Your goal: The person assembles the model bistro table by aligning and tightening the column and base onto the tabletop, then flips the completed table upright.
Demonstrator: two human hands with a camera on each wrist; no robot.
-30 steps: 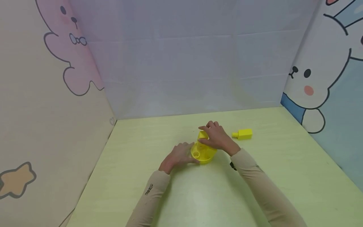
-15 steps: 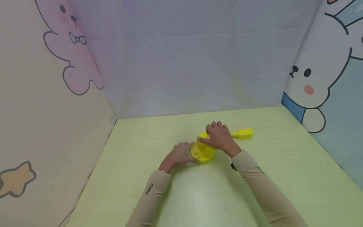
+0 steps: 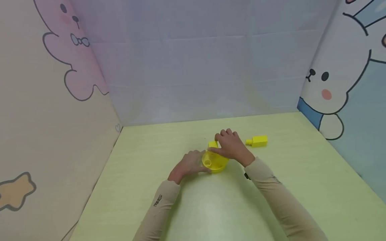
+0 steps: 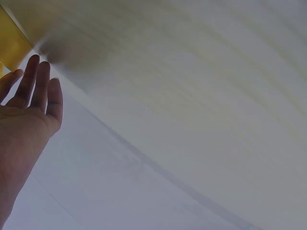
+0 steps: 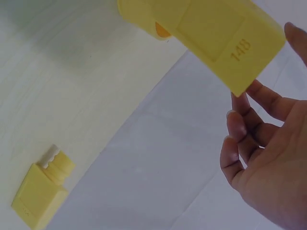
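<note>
My right hand point(image 3: 230, 145) pinches an upright yellow block point(image 3: 212, 144) between thumb and fingers, at the far side of a round, shallow yellow base point(image 3: 217, 167). In the right wrist view this block point(image 5: 216, 33) is boxy, marked 148, with fingertips at its end. The block's lower end is hidden behind the hand in the head view. My left hand point(image 3: 191, 163) holds the base from the left, thumb on the near side and fingers on the far side. A ringed round hole shows inside the base near that hand.
Right of the right hand, a second yellow block point(image 3: 259, 141) with a narrower ridged neck lies on its side on the pale green table point(image 3: 208, 207). A pale cloth wall point(image 3: 193, 73) stands behind the table, with cartoon-printed walls at both sides.
The held block has gone from tilted to more upright over the base. My right hand has shifted slightly left with it. The left hand keeps its hold on the base.
</note>
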